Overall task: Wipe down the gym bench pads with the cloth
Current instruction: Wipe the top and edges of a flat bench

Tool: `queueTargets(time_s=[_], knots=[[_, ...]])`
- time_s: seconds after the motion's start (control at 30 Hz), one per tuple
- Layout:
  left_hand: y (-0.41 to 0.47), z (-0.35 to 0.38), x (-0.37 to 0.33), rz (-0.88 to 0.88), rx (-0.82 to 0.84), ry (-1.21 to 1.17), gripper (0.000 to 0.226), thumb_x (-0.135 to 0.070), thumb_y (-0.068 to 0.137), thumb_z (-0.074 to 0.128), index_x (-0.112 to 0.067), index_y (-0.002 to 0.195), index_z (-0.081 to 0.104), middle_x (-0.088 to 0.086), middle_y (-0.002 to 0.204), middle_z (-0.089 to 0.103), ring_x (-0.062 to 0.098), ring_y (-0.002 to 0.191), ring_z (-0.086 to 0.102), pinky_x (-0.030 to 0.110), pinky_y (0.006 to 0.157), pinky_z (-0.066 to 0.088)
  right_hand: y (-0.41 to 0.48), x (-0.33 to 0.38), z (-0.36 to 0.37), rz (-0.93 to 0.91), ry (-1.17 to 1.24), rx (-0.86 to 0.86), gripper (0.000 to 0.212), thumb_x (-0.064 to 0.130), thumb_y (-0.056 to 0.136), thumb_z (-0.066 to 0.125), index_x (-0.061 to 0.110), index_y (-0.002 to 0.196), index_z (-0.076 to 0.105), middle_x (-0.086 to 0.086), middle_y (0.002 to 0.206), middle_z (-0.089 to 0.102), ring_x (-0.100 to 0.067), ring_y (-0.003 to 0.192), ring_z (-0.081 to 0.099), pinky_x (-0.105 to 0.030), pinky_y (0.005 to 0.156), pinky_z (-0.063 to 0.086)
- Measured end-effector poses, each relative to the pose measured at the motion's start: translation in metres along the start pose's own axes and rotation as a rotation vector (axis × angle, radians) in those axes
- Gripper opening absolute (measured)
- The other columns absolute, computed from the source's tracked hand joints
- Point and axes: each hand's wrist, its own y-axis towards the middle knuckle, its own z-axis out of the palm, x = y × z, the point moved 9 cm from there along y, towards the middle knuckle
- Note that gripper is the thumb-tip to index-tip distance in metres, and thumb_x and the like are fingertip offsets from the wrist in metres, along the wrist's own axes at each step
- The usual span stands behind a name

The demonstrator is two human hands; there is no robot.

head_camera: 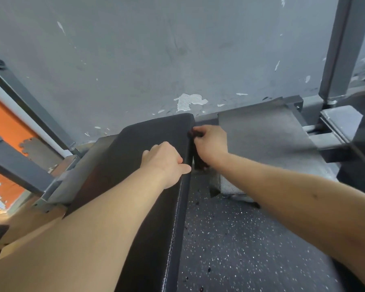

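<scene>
the pad is a long black slab of smooth, faintly grained vinyl with rounded corners and a stitched seam along its right side; it runs from the lower middle of the view up to the wall. the left hand lies palm down on its top, fingers bent forward holding nothing, thumb reaching the right edge. the right hand is just beside that edge, fingers curled tight round a small dark thing; whether it is the cloth i cannot tell. a pale, terry-looking lump sits on the floor under the right forearm. the floor is black rubber flecked with white. a flat grey mat lies right of the pad, by a square steel post. the wall is matt grey with chipped paint.
</scene>
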Motion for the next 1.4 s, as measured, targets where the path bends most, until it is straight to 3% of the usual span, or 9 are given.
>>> queueTargets(time_s=[0.17, 0.33, 0.47, 0.67, 0.87, 1.07, 1.2, 1.3, 1.4], knots=[[-0.002, -0.001, 0.002, -0.020, -0.010, -0.049, 0.035, -0.042, 0.096, 0.067, -0.021, 0.123, 0.073, 0.002, 0.131, 0.064, 0.031, 0.123, 0.046, 0.040, 0.107, 0.036, 0.037, 0.006, 0.003, 0.097, 0.037, -0.022, 0.036, 0.004, 0.091, 0.053, 0.022, 0.106, 0.081, -0.004, 0.104, 0.078, -0.024, 0.099, 0.070, -0.023, 0.086, 0.051], [-0.005, -0.003, 0.002, -0.036, -0.020, -0.056, 0.037, -0.043, 0.095, 0.068, -0.023, 0.125, 0.071, 0.005, 0.131, 0.060, 0.030, 0.128, 0.042, 0.037, 0.104, 0.035, -0.009, 0.004, 0.000, 0.048, 0.041, -0.010, 0.044, 0.003, 0.087, 0.054, 0.022, 0.120, 0.077, 0.003, 0.118, 0.076, -0.016, 0.113, 0.068, -0.022, 0.101, 0.049], [-0.008, -0.002, -0.002, -0.009, -0.038, -0.026, 0.035, -0.044, 0.096, 0.066, -0.023, 0.124, 0.072, 0.006, 0.133, 0.058, 0.030, 0.129, 0.040, 0.037, 0.108, 0.034, -0.062, 0.001, -0.007, -0.038, 0.031, 0.038, 0.043, 0.003, 0.087, 0.058, 0.019, 0.123, 0.075, 0.003, 0.122, 0.074, -0.012, 0.115, 0.067, -0.011, 0.094, 0.043], [-0.008, 0.005, -0.001, 0.022, -0.081, 0.112, 0.037, -0.038, 0.102, 0.048, -0.020, 0.072, 0.059, 0.004, 0.120, 0.056, 0.029, 0.122, 0.043, 0.044, 0.108, 0.034, -0.031, 0.006, -0.004, -0.017, 0.030, 0.000, 0.040, -0.001, 0.090, 0.056, 0.015, 0.121, 0.076, -0.003, 0.122, 0.074, -0.020, 0.117, 0.066, -0.019, 0.099, 0.044], [-0.009, 0.011, 0.001, 0.020, -0.037, 0.177, 0.025, -0.016, 0.098, 0.043, -0.018, 0.090, 0.066, 0.007, 0.123, 0.051, 0.030, 0.122, 0.040, 0.047, 0.108, 0.034, -0.034, -0.004, -0.002, 0.029, 0.087, -0.042, 0.043, -0.001, 0.091, 0.053, 0.017, 0.124, 0.075, 0.000, 0.125, 0.073, -0.018, 0.120, 0.065, -0.016, 0.102, 0.040], [-0.011, 0.006, 0.006, -0.023, -0.079, 0.038, 0.035, -0.019, 0.100, 0.045, -0.028, 0.067, 0.045, 0.005, 0.126, 0.052, 0.031, 0.126, 0.037, 0.043, 0.109, 0.032, -0.099, -0.003, -0.008, -0.107, 0.145, 0.006, 0.045, -0.003, 0.084, 0.057, 0.016, 0.120, 0.077, 0.002, 0.119, 0.075, -0.013, 0.114, 0.069, -0.027, 0.105, 0.051], [-0.007, 0.008, 0.009, -0.006, -0.093, 0.040, 0.039, -0.020, 0.099, 0.046, -0.024, 0.060, 0.044, 0.006, 0.117, 0.058, 0.030, 0.119, 0.038, 0.045, 0.108, 0.032, -0.083, 0.002, -0.008, -0.133, 0.094, -0.016, 0.041, -0.003, 0.085, 0.059, 0.013, 0.118, 0.077, -0.002, 0.117, 0.076, -0.016, 0.112, 0.069, -0.016, 0.100, 0.045], [-0.002, 0.010, 0.012, 0.011, -0.093, 0.055, 0.034, -0.021, 0.099, 0.046, -0.024, 0.066, 0.055, 0.004, 0.117, 0.057, 0.030, 0.121, 0.039, 0.044, 0.108, 0.031, -0.043, 0.006, -0.006, -0.074, 0.030, -0.047, 0.042, -0.001, 0.089, 0.056, 0.016, 0.121, 0.076, -0.004, 0.121, 0.075, -0.022, 0.114, 0.067, -0.021, 0.097, 0.046], [-0.001, 0.014, 0.011, 0.041, -0.084, 0.072, 0.028, -0.025, 0.103, 0.044, -0.026, 0.107, 0.072, 0.000, 0.132, 0.050, 0.030, 0.128, 0.035, 0.042, 0.110, 0.030, -0.038, 0.002, -0.001, -0.021, 0.046, -0.047, 0.042, -0.001, 0.093, 0.055, 0.018, 0.126, 0.073, -0.003, 0.126, 0.072, -0.022, 0.117, 0.066, -0.024, 0.100, 0.047]])
